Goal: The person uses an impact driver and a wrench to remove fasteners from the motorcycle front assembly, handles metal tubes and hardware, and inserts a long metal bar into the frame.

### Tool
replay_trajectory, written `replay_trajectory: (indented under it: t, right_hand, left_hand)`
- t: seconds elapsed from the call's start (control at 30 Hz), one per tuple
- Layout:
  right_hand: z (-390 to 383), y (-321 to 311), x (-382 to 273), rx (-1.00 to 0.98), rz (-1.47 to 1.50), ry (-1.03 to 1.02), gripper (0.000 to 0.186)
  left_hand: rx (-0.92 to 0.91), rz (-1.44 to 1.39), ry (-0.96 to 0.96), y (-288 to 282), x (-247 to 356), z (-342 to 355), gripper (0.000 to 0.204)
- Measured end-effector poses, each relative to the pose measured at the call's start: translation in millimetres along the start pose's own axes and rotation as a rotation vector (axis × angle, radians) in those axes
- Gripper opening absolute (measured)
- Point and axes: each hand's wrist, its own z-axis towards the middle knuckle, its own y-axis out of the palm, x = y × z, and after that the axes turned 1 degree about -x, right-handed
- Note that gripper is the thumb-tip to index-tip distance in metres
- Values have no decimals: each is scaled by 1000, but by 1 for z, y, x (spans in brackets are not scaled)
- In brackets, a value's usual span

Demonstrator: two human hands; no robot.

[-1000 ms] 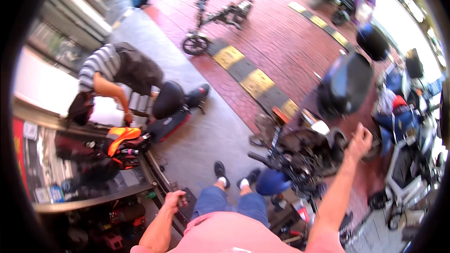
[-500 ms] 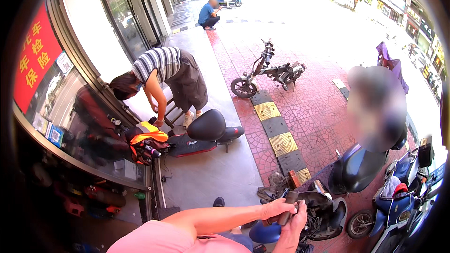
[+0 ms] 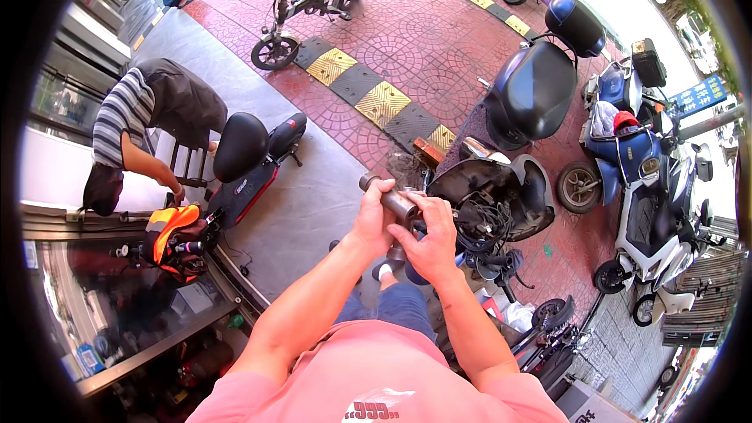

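Both of my hands meet at the middle of the view around a dark, brownish cylindrical part (image 3: 400,204) with a blunt, rounded end. Its exact kind is not clear. My left hand (image 3: 371,218) is closed around its left side, and my right hand (image 3: 431,233) grips it from the right with the fingers over its end. A second dark, rounded piece shows below the hands; whether it joins the cylinder is hidden. Just beyond my right hand lies an opened scooter front (image 3: 501,207), its black wires exposed.
On the left a person (image 3: 133,129) in a striped top bends over a black-and-red electric scooter (image 3: 247,188). A small black electric bike (image 3: 313,8) stands on the red paving by a yellow-black ramp strip (image 3: 384,103). Blue (image 3: 619,137) and white scooters (image 3: 658,215) are parked at right.
My view has swung right and down, so the surroundings shift left and up. My hands now appear nearer the middle, still on the cylindrical part, which is tilted differently.
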Motion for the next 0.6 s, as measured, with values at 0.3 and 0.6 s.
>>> replay_trajectory:
  t: [0.3,0.6]
  right_hand:
    - [68,-47,50,503,1084,312,24]
    - [135,-216,251,993,583,492,26]
  left_hand:
    - [109,418,-25,-4,-13,-10,47]
    - [446,394,195,-118,14,-96,27]
